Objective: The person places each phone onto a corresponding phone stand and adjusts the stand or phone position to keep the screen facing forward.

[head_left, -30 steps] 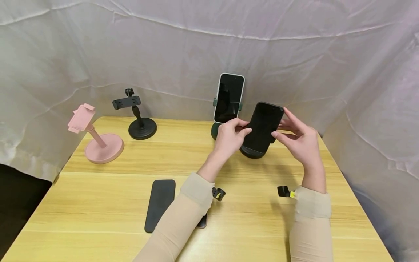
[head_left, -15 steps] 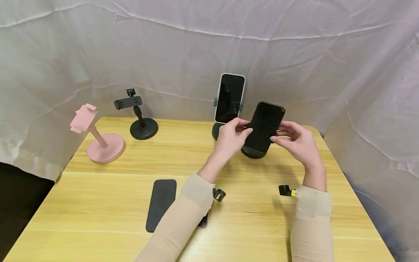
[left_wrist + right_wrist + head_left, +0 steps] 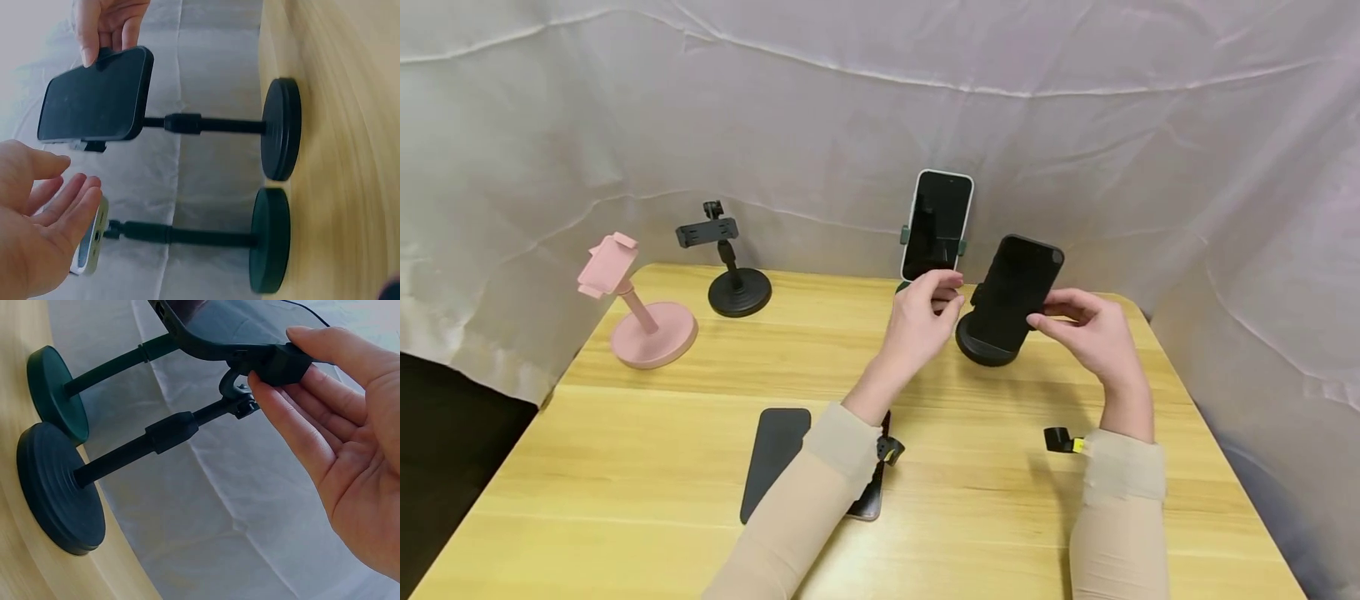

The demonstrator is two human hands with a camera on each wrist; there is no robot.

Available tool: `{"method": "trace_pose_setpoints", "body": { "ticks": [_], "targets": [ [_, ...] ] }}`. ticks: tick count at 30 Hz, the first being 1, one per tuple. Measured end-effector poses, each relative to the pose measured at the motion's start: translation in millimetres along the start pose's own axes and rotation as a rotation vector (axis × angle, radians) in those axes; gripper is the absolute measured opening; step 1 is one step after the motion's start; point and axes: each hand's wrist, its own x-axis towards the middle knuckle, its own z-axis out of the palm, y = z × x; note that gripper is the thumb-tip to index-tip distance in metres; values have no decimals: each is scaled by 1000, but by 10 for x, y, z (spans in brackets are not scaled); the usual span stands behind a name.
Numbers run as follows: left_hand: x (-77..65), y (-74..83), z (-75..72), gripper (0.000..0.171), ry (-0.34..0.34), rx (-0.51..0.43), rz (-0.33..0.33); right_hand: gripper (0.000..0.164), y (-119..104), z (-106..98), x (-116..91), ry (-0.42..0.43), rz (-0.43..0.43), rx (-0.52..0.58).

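Observation:
A black phone [image 3: 1018, 287] leans in a black phone stand [image 3: 281, 129], held by the stand's clamp. My right hand [image 3: 1086, 329] is at the phone's right edge. In the right wrist view its thumb and fingers pinch the clamp's black end piece [image 3: 284, 365]. To the left of the phone, my left hand [image 3: 917, 321] is apart from it, fingers loosely bent and holding nothing. The left wrist view shows a gap between those fingers and the clamp's other end. Behind the left hand stands a white-cased phone [image 3: 936, 225] in a dark green stand [image 3: 269, 240].
A pink phone stand [image 3: 655, 333] and another black phone stand [image 3: 739, 293] stand at the back left with no phones in them. A dark phone [image 3: 775, 450] lies flat nearer the front, with another phone [image 3: 870, 502] partly hidden under my left forearm.
My left hand has let go of the phone's left side and drawn back leftward. My right hand has slid down from the phone's upper corner to the clamp. The view has shifted slightly.

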Motion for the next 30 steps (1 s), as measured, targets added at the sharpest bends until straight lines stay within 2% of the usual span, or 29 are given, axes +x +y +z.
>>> {"method": "trace_pose_setpoints", "body": {
  "ticks": [5, 10, 15, 20, 30],
  "targets": [
    [-38, -39, -209, 31, 67, 47, 66, 30, 1, 2, -11, 8, 11, -12],
    [-51, -146, -475, 30, 197, 77, 123, 31, -8, 10, -16, 4, 29, -17],
    [-60, -336, -759, 29, 333, 109, 104, 30, -11, 13, -7, -2, 32, -26],
    [-69, -556, -1035, 30, 439, 139, 14, 30, 0, -16, -1, -6, 35, -33],
    [-14, -997, -1633, 35, 567, 141, -291, 27, 21, -70, -51, -3, 30, -15]
  ]
}}
